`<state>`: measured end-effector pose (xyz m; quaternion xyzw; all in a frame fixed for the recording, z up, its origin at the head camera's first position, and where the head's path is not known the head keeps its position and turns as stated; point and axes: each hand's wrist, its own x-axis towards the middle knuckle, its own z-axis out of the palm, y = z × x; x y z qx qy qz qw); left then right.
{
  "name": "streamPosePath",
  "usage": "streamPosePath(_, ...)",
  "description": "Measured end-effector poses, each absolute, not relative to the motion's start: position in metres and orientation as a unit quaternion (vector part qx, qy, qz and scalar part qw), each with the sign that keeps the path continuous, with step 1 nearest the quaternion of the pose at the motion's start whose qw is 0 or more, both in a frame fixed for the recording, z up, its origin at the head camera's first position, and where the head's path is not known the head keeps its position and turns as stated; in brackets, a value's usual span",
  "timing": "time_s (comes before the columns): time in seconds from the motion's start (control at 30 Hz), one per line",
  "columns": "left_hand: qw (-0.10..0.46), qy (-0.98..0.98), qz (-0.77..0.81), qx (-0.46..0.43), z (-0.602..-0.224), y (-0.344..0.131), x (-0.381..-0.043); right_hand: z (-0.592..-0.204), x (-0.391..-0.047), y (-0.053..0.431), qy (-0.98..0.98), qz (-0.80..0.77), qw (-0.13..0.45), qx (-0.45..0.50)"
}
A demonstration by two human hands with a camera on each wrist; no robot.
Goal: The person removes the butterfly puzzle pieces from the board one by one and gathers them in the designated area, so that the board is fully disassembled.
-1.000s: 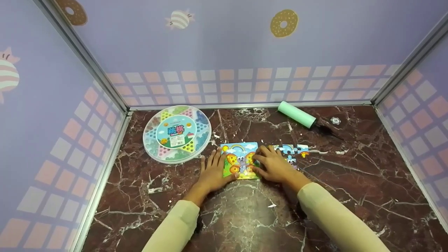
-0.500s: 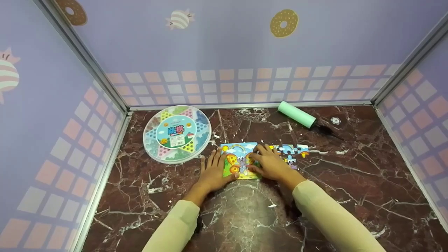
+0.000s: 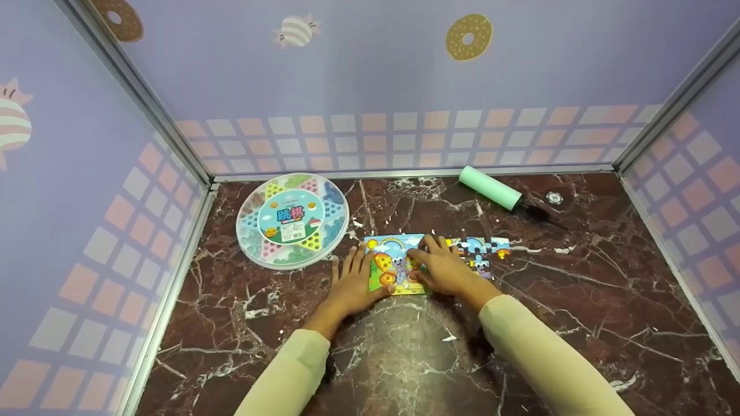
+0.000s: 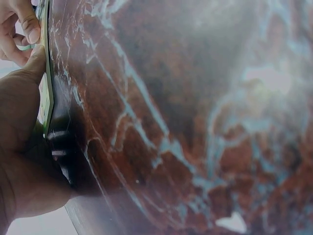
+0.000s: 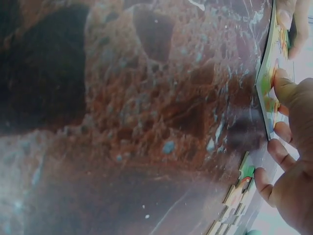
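Observation:
A butterfly jigsaw puzzle (image 3: pixel 395 245) lies flat on the dark marbled tabletop. My left hand (image 3: pixel 351 284) rests at its left side, fingers straight and spread, with the thumb over the lower edge. Over the puzzle's right part bends my right hand (image 3: pixel 448 268); thumb and index fingertip touch the picture a little apart. Whether a piece is pinched between them I cannot tell, as the hand covers that side. In the right wrist view the right thumb (image 5: pixel 282 84) meets the board near its corner. Several loose jigsaw pieces (image 3: pixel 476 245) lie just right of this hand.
A round Chinese checkers set (image 3: pixel 254 202) in a clear case lies back left. Toward the back right are a mint-green cylinder (image 3: pixel 490 188) with a dark end and a small round chip (image 3: pixel 554 198). Purple patterned walls (image 3: pixel 381 69) enclose the back and sides.
My right hand has slid slightly left and up over the puzzle, its forearm following. The left hand and the puzzle board have stayed in place.

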<state>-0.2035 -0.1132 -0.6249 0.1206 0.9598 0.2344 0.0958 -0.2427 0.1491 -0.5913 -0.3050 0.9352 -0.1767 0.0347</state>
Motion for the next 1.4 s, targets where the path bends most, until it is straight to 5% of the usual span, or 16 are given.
streamPosePath(0.8, 0.098, 0.957, 0.243, 0.124, -0.622, -0.114, -0.202, -0.588, -0.247, 0.141, 0.941, -0.212, 0.078, -0.253)
streamPosePath(1.4, 0.09, 0.958, 0.245, 0.117, -0.624, -0.113, -0.2, -0.592, -0.243, 0.141, 0.931, -0.241, 0.022, -0.275)
